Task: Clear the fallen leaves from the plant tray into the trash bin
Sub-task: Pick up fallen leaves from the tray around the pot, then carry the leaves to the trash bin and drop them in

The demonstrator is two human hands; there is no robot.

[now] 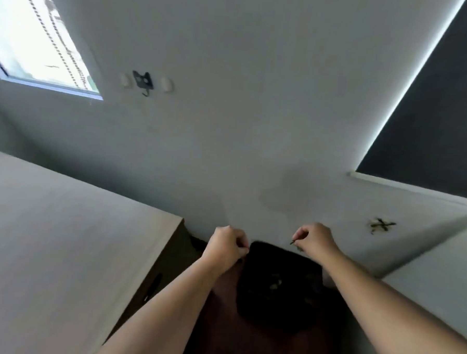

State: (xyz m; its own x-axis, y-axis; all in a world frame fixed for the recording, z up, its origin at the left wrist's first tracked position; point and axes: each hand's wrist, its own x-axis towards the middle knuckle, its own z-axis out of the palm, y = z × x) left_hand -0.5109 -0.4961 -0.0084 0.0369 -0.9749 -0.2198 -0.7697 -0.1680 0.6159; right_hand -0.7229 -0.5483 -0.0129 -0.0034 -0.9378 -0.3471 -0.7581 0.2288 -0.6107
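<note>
A black trash bin (277, 309) stands on the floor below me, against the wall, with a few pale leaf scraps lying inside it (275, 283). My left hand (227, 245) hovers over the bin's left rim with its fingers pinched together; I cannot make out anything in them. My right hand (314, 239) is above the bin's right rim, pinched on a small dark leaf piece (292, 242) that sticks out from the fingertips. The plant tray is out of sight.
A pale wooden cabinet (61, 235) stands left of the bin, and a white surface (438, 282) lies to its right. The white wall (229, 122) behind carries a black hook (143, 82). A bright window (36, 39) is upper left, a dark blind (436, 106) upper right.
</note>
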